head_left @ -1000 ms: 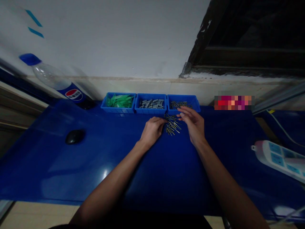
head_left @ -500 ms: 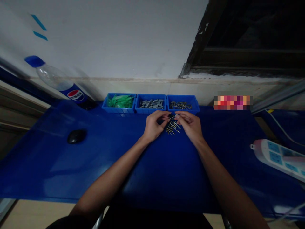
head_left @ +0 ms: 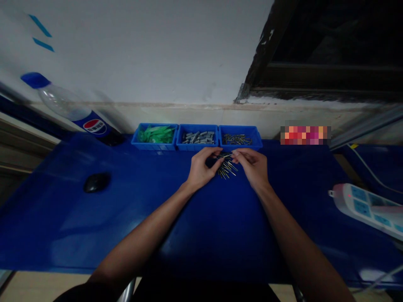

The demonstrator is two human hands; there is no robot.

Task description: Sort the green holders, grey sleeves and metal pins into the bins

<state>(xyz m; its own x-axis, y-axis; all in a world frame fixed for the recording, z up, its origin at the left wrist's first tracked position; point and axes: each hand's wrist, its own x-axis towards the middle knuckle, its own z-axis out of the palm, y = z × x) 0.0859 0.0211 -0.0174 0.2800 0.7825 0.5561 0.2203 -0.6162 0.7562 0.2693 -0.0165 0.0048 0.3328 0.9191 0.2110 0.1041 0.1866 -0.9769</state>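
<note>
A small pile of long thin brass-coloured screws (head_left: 227,168) lies on the blue table between my hands. My right hand (head_left: 254,165) pinches one screw (head_left: 228,156) between thumb and fingers, its shaft pointing left above the pile. My left hand (head_left: 202,167) is at the pile's left side, thumb and fingers apart, with the thumb tip close to that screw's end. Just behind my hands stands a blue bin with similar screws (head_left: 237,139). Beside it are a bin of grey wall plugs (head_left: 199,137) and a bin of green plastic pieces (head_left: 157,134).
A cola bottle (head_left: 94,124) stands at the back left, with a black mouse (head_left: 95,183) in front of it. On the right lies a white power strip (head_left: 367,207). A blurred-out reddish item (head_left: 304,135) sits by the wall. The blue table (head_left: 201,235) reaches toward me.
The view has shifted slightly. My left thumb and fingers are a little farther apart. My right hand stays by the pile, with a screw in its fingertips.
</note>
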